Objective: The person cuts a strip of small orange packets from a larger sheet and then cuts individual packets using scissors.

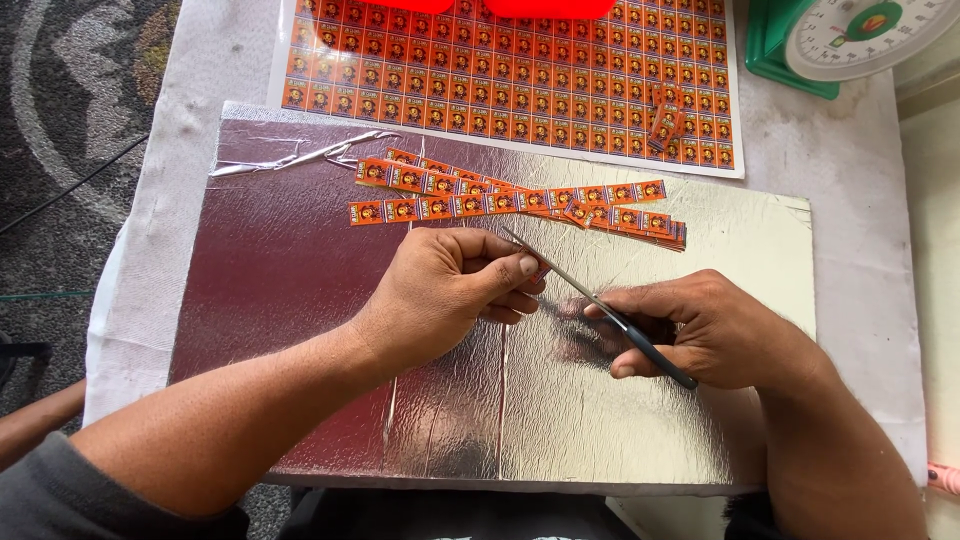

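bright daylight | glare on foil board | sharp focus | edges perhaps slightly curved

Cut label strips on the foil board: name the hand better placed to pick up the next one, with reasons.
Probably the left hand: its fingers pinch only something small, and it lies nearer the cut label strips. The right hand grips the scissors.

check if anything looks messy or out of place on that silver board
Slightly. The cut orange label strips lie crossed and overlapping, not stacked, on the foil board. A crumpled strip of clear tape sits near the board's top left corner. A few loose labels rest on the uncut sheet.
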